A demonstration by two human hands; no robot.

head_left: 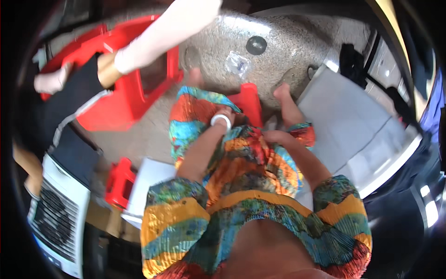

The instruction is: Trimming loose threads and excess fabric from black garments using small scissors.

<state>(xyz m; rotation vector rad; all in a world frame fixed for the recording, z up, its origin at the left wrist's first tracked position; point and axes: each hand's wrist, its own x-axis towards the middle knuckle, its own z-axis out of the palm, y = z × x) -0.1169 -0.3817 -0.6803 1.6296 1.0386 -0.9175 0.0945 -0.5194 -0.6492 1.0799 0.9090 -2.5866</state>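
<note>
My left hand, with a white bangle at the wrist, rests on my patterned, many-coloured garment over my left thigh. Across my lap, my right hand lies low on the same cloth, near my right knee. Blur and the folds hide the fingers of both hands, so I cannot make out whether either grips anything. Between my legs, just beyond the hands, stands a small red plastic piece of furniture. Something small and pale near my right hand is too blurred to name.
At left, another person's pale-socked leg stretches over a large red plastic stool. An air cooler and small red stool stand nearer. A big grey box is at right. A clear packet and black disc lie ahead.
</note>
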